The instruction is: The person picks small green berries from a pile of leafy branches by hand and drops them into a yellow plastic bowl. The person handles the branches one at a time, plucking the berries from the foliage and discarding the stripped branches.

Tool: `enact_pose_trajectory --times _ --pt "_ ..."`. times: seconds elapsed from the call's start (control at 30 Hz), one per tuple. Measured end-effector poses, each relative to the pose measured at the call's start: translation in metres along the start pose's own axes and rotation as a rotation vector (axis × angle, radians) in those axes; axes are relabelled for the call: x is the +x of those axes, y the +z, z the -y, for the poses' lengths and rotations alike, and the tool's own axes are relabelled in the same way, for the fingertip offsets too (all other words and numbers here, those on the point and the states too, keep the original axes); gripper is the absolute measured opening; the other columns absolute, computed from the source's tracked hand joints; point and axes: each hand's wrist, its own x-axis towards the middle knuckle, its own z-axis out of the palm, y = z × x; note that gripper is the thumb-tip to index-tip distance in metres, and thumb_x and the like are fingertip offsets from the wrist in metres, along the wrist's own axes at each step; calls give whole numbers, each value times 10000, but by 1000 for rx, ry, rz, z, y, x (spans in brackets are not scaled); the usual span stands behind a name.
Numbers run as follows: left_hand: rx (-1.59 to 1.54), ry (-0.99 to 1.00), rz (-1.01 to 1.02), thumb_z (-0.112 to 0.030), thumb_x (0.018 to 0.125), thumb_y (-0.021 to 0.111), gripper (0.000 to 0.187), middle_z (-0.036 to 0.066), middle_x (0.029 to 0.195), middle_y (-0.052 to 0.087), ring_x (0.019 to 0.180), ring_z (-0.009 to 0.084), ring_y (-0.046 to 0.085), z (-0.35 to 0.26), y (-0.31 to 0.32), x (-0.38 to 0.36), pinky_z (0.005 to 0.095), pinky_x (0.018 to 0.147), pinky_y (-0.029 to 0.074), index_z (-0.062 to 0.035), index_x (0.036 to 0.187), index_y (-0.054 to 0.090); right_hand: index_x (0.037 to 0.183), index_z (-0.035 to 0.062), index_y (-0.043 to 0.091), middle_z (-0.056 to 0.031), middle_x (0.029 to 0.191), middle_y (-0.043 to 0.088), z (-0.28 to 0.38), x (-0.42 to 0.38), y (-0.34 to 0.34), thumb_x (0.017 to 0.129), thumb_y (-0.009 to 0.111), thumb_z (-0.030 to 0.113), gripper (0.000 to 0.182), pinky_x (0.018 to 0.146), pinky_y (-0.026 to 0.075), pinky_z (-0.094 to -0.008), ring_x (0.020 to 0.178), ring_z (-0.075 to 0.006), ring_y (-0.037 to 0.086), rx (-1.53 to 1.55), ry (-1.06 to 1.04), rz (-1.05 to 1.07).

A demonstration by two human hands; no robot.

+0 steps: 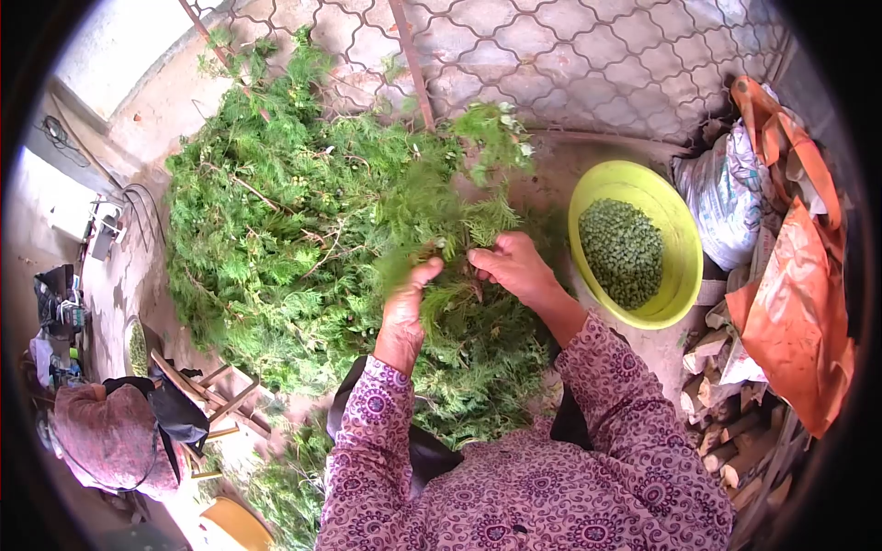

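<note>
A big heap of green feathery branches [294, 220] lies on the ground in front of me. My left hand [404, 308] grips a sprig of the green branches at the heap's near edge. My right hand [516, 264] pinches the same sprig from the right, fingers closed on its twigs. Both arms wear purple patterned sleeves. To the right stands a yellow-green bowl [675, 230] holding many small green berries [623, 250].
A metal lattice gate [551, 55] stands behind the heap. An orange cloth [795, 303] and a white sack [726, 188] lie at the right, over cut firewood [735, 441]. A wooden stool [207, 395] and another person's covered head [110, 436] are at lower left.
</note>
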Motion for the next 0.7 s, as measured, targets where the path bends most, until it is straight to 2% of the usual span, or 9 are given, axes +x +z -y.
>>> enact_pose_trajectory --times 0.07,0.13,0.17,0.33,0.4,0.43,0.53,0.6,0.7 --pt "-135 -95 -71 -156 753 613 447 121 1094 548 984 235 535 -7 4 -10 385 859 432 -16 1156 479 705 -42 577 -58 589 581 -4 2 1 762 625 207 260 466 408 -248 531 -91 536 -51 19 6" --pt "-321 -7 101 -215 752 615 476 119 1101 548 986 241 533 -12 6 -14 389 879 418 -19 1164 477 727 -28 573 -51 614 577 3 0 1 766 633 203 241 480 406 -232 543 -90 531 -10 49 22" --pt "-271 46 96 -310 751 616 573 118 1137 527 1023 244 514 -8 3 -12 398 894 406 -29 1215 429 749 -14 569 -44 639 573 6 -1 1 770 641 198 225 495 404 -215 555 -90 526 31 82 37" --pt "-139 107 309 -361 702 696 749 106 1197 480 1104 227 457 -5 6 -24 407 930 378 -28 1271 341 761 -19 570 -45 639 573 8 -2 2 772 636 193 222 493 407 -218 551 -94 528 25 69 37" --pt "157 -41 97 -333 696 716 701 118 1150 507 1044 219 503 4 -2 -12 382 889 422 -4 1223 390 766 -20 572 -47 643 575 8 -3 5 774 633 189 218 493 409 -220 549 -95 530 -17 76 50" --pt "13 -92 105 -271 828 576 507 156 1090 544 947 287 570 2 7 -17 410 846 464 55 1177 408 764 -20 574 -48 647 577 8 -5 7 775 634 192 221 493 410 -222 546 -96 531 46 67 74" --pt "-116 -142 174 -245 863 523 457 162 1091 541 954 297 565 10 -7 -6 416 855 454 68 1174 404 755 -20 579 -51 648 580 8 -6 10 778 634 195 224 491 413 -226 543 -96 534 152 73 122" --pt "-103 -142 160 -229 888 476 416 173 1092 537 946 302 565 12 -4 -7 420 846 453 42 1194 399 748 -19 581 -52 645 580 10 -6 12 781 633 196 224 491 415 -228 543 -96 536 195 88 144" --pt "-146 -38 159 -186 898 455 355 156 1047 552 895 273 578 9 10 -18 403 799 475 -59 1228 411 742 -15 586 -49 633 577 14 -9 16 790 629 198 222 486 411 -222 548 -96 539 223 105 168"
